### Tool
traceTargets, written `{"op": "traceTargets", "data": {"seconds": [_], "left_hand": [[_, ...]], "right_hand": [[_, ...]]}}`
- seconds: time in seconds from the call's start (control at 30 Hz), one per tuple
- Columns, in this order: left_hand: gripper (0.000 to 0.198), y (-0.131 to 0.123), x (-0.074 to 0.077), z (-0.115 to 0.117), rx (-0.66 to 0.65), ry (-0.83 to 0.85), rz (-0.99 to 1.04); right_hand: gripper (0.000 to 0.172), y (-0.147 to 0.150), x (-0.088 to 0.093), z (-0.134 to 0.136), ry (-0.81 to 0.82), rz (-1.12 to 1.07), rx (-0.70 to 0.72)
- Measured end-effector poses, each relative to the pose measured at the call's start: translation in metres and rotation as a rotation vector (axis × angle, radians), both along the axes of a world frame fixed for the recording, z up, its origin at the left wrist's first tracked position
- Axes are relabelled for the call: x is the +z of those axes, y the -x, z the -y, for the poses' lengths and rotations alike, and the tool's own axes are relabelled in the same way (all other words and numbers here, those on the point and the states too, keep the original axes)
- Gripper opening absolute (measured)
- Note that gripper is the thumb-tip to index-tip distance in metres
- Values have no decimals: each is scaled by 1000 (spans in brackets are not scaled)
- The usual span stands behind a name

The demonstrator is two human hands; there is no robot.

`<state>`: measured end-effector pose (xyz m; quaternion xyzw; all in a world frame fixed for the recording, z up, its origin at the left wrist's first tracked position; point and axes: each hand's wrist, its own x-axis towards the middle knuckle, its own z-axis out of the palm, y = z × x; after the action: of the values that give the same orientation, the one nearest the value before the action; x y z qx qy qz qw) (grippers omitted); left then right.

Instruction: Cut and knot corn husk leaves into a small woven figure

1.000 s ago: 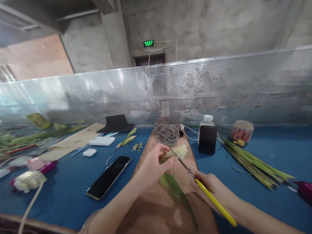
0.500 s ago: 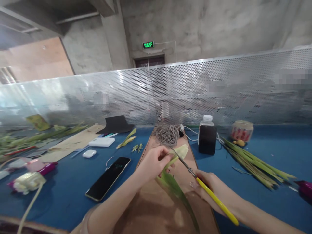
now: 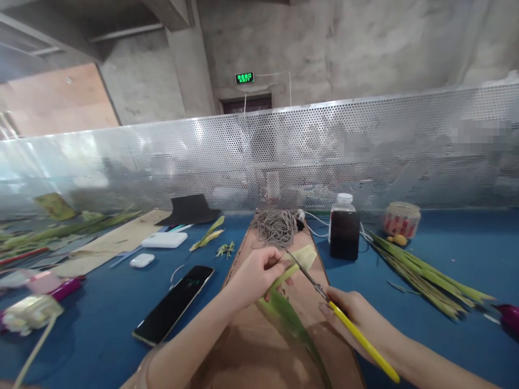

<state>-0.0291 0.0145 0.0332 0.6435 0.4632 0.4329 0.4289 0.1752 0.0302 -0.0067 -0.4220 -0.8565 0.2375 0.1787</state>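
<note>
My left hand (image 3: 263,273) is closed, thumb and fingers pinching a long green leaf (image 3: 290,319). The leaf's pale, broad end (image 3: 307,257) sticks out to the upper right, and its dark tail curves down toward me. My right hand (image 3: 352,313) is wrapped round a yellow-handled tool (image 3: 359,337) with a long, thin metal end. That metal end reaches up and left, its tip at the pale part of the leaf beside my left fingers. Whether its jaws are apart cannot be made out. Both hands are above a brown cardboard strip (image 3: 251,351).
A heap of grey cord (image 3: 275,228) lies at the strip's far end. Left are a phone (image 3: 174,305), a white earbud case (image 3: 142,260) and leaf scraps (image 3: 208,236). Right stand a bottle (image 3: 344,232) and a jar (image 3: 401,219), near green stalks (image 3: 421,275). Perforated metal screen (image 3: 324,146) behind.
The view has shifted slightly, so the table things on the left appear further left and lower. Both hands keep their holds, with the tool and leaf in nearly the same pose.
</note>
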Motion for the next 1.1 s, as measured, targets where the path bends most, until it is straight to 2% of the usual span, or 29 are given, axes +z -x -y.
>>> {"op": "traceTargets", "data": {"seconds": [0.17,0.33,0.47,0.7,0.93,1.1], "left_hand": [[23,3,-1,1,-2,24,20],[21,5,0,3,-43,36,18],[22,6,-1,5,-62,43,14],[24,12,-5,3,-126,100,48],[24,12,-5,2,-135,100,78],[24,7,-7,4,-146,118,84]], "right_hand": [[28,1,-2,0,-15,28,6],[23,2,4,4,-26,59,29],[25,3,4,6,-21,66,18],[30,6,-7,4,-52,34,10],[29,6,1,7,-55,9,7],[27,0,2,9,-43,-34,65]]}}
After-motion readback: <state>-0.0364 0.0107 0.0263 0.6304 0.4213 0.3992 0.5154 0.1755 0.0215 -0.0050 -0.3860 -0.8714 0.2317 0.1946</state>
